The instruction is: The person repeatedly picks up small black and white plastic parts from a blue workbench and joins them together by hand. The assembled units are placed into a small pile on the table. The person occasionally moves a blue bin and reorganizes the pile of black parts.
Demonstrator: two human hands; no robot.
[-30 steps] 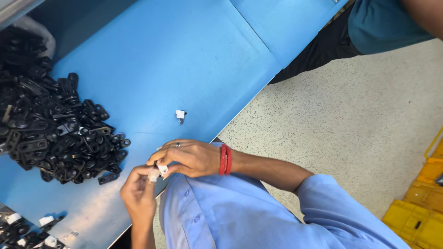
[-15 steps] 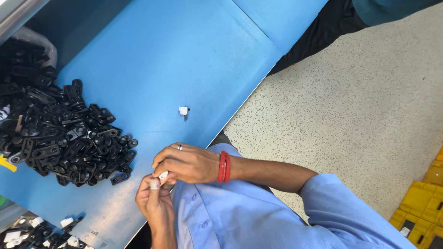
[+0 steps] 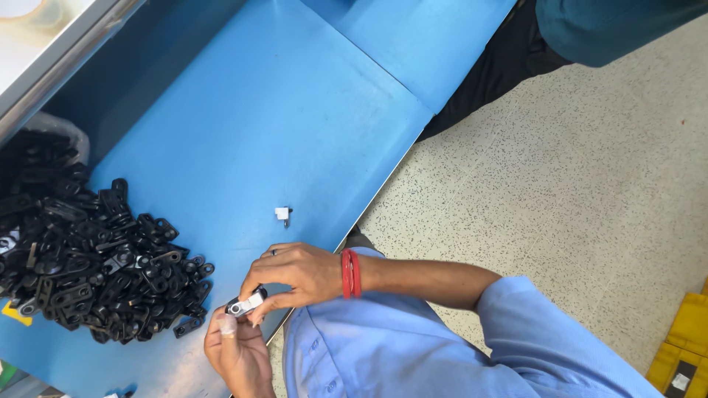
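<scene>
A small black-and-white part [image 3: 245, 304] is pinched by the right hand [image 3: 299, 274] and left hand [image 3: 237, 352]; black parts [image 3: 88, 250] are heaped at 9 o'clock.

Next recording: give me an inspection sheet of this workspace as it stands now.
Surface: blue table, smooth sheet with a raised back wall.
Job's things: small black-and-white part held between both hands; heap of black parts at the table's left.
Clutter: one white piece lying alone mid-table.
Grippers: right hand with ring and red bangles pinches the part from above; left hand holds it from below.
Cables: nothing seen.
Surroundings: speckled floor; another person's dark clothing top right; yellow crate at right edge.
</scene>
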